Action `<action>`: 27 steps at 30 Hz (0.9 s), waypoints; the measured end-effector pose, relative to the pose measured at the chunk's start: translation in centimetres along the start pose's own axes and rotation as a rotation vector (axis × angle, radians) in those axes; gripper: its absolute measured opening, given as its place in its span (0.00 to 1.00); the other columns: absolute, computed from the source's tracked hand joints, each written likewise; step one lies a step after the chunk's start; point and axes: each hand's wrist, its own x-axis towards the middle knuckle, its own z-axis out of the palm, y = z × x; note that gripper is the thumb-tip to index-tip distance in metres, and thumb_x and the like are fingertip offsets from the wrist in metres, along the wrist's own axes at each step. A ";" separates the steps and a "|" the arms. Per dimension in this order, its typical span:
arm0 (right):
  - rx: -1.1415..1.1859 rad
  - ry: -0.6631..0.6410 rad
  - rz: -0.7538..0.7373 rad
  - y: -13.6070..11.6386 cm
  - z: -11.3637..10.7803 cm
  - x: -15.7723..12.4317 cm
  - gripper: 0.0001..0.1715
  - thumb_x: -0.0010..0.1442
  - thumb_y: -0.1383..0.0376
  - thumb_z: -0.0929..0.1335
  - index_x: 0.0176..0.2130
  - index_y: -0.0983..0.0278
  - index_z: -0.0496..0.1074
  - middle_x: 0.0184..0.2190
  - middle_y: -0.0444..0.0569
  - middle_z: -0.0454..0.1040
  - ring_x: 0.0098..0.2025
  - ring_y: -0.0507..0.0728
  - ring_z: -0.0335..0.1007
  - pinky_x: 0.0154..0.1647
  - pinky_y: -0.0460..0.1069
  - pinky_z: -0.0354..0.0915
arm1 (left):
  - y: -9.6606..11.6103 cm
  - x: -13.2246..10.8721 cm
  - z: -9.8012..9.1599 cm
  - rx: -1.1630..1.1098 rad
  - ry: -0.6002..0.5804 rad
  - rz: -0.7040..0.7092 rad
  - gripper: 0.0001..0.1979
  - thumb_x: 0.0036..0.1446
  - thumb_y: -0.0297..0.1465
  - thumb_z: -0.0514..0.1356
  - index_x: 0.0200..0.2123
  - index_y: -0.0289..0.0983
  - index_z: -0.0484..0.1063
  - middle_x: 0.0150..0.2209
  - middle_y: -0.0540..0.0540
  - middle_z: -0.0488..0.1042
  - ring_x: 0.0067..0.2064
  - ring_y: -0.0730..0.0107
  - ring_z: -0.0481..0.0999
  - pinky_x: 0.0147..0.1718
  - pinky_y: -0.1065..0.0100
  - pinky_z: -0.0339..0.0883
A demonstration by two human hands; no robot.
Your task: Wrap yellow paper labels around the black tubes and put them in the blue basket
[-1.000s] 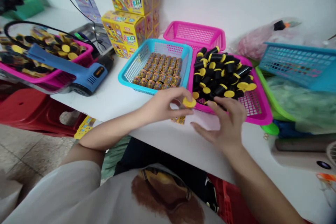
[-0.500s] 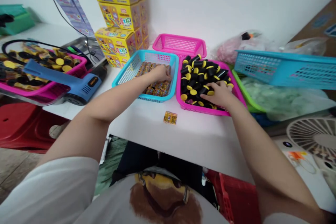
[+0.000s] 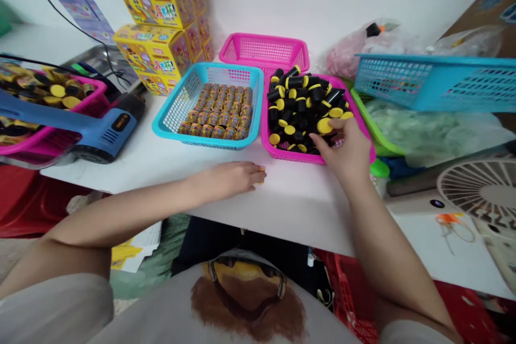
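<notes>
My left hand (image 3: 237, 178) lies low over the white table, fingers together on a small yellow printed wrapper (image 3: 262, 169); the hand covers most of it. In the pink basket (image 3: 290, 156) is a heap of small black containers with yellow lids (image 3: 303, 103). Over its front right part, my right hand (image 3: 347, 145) has thumb and fingers curled around a yellow-lidded black container (image 3: 323, 126). Left of that basket, a blue basket (image 3: 167, 129) holds rows of wrapped containers (image 3: 218, 113) lying side by side.
Yellow printed boxes (image 3: 155, 56) are stacked at the back left. A blue heat gun (image 3: 105, 131) rests beside a pink basket of wrapped containers (image 3: 56, 91). Another pink basket (image 3: 262, 45) stands behind. On the right are a tilted blue basket (image 3: 435, 83) and a fan (image 3: 484, 193).
My left hand has left the blue basket and come down toward me onto the wrapper. My right hand has stayed at the pink basket, its fingers now around a container. The view has shifted slightly.
</notes>
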 end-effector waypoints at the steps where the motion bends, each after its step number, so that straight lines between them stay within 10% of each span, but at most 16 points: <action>1: -0.025 0.014 -0.021 -0.4 -0.1 -0.5 0.22 0.60 0.46 0.74 0.43 0.58 0.70 0.40 0.53 0.82 0.38 0.63 0.80 0.39 0.60 0.78 | 1.0 -0.6 1.3 0.084 -0.042 0.005 0.17 0.70 0.23 0.54 0.56 0.34 0.77 0.55 0.40 0.83 0.56 0.64 0.83 0.58 0.67 0.75; 6: -0.023 0.065 -0.115 -1.6 0.3 -1.6 0.22 0.64 0.44 0.71 0.44 0.58 0.71 0.41 0.54 0.82 0.43 0.66 0.82 0.42 0.61 0.79 | 2.7 -1.6 4.5 0.285 -0.053 0.083 0.22 0.68 0.16 0.51 0.62 0.29 0.70 0.54 0.27 0.81 0.59 0.50 0.83 0.54 0.56 0.80; 15: 0.072 0.058 -0.088 -1.4 -0.2 -1.9 0.19 0.61 0.50 0.73 0.44 0.59 0.70 0.42 0.53 0.81 0.41 0.63 0.81 0.40 0.59 0.78 | 1.8 -1.9 1.7 -0.086 -0.125 -0.226 0.23 0.68 0.21 0.52 0.62 0.39 0.72 0.44 0.44 0.85 0.42 0.66 0.85 0.43 0.70 0.77; 21: 0.403 0.059 0.067 -3.4 -0.9 -2.4 0.24 0.63 0.55 0.73 0.57 0.54 0.73 0.54 0.55 0.74 0.44 0.63 0.77 0.42 0.62 0.78 | 1.6 0.7 -1.4 -0.460 0.303 -0.119 0.15 0.66 0.24 0.59 0.50 0.39 0.83 0.45 0.43 0.83 0.44 0.67 0.84 0.44 0.69 0.77; 27: 0.745 -0.059 0.142 -5.7 -0.2 -3.6 0.22 0.61 0.57 0.76 0.54 0.53 0.73 0.48 0.51 0.75 0.44 0.58 0.78 0.38 0.53 0.80 | 1.0 2.0 -0.1 -0.767 0.421 -0.167 0.07 0.63 0.34 0.68 0.43 0.40 0.86 0.38 0.45 0.85 0.37 0.68 0.85 0.36 0.71 0.78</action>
